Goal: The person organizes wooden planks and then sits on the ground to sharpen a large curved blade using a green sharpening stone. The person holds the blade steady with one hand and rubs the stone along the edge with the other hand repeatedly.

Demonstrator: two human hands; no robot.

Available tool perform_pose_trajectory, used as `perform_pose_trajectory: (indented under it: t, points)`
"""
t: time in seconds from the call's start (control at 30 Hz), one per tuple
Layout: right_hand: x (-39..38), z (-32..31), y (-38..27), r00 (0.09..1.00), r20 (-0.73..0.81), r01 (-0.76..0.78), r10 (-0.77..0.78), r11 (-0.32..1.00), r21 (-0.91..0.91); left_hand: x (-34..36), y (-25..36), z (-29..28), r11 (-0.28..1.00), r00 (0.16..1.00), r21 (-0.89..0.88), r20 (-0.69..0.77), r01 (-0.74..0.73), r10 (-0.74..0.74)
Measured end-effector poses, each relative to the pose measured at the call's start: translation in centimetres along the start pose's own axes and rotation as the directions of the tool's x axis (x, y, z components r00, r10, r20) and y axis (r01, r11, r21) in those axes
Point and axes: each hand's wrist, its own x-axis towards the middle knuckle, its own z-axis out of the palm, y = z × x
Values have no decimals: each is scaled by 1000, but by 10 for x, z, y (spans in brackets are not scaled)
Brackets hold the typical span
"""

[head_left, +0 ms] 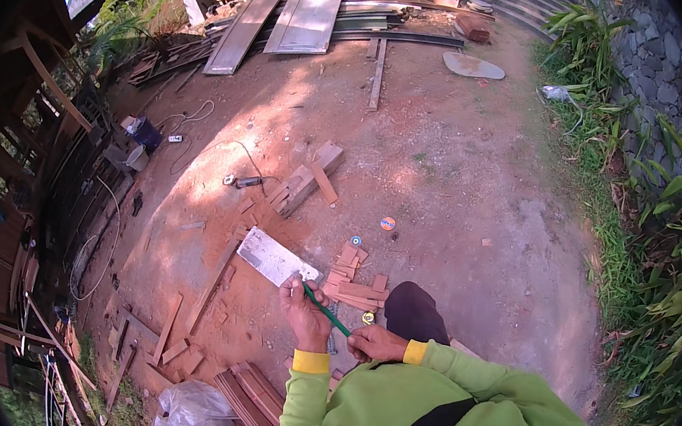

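A thin green pencil-like stick (pixel 324 306) slants between my two hands in front of my body. My left hand (pixel 309 319) is closed around its upper end, fingertips pinching it. My right hand (pixel 377 344) grips the lower end, fingers curled; the tip there is hidden. Just beyond my left hand lies a white, speckled rectangular board (pixel 274 256) on the ground. A yellow tape measure (pixel 368 318) rests near my right hand. Small reddish wood pieces (pixel 359 291) are piled beyond it, beside my dark-clad knee (pixel 414 308).
An angle grinder (pixel 244 181) with a cord lies by a thick timber beam (pixel 311 178). Two discs, one orange (pixel 388 224), lie on the dirt. Planks (pixel 255 395) and a plastic bag (pixel 195 414) are at lower left. Panels (pixel 308 14) lean far off; plants and a stone wall (pixel 665 56) line the right.
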Motion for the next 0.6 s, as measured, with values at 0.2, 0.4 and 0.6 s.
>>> perform_pose_trajectory:
  t: [0.2,0.4,0.6]
  points:
    - [39,-44,5,1000,12,20,-20,1000,11,52,-21,31,994,996,89,49,64,-69]
    - [80,-135,-3,997,-65,-40,51,985,166,141,-88,79,969,966,144,135,201,-221]
    - [118,-283,-23,996,-82,-14,36,967,255,242,-183,184,928,931,207,131,311,-341]
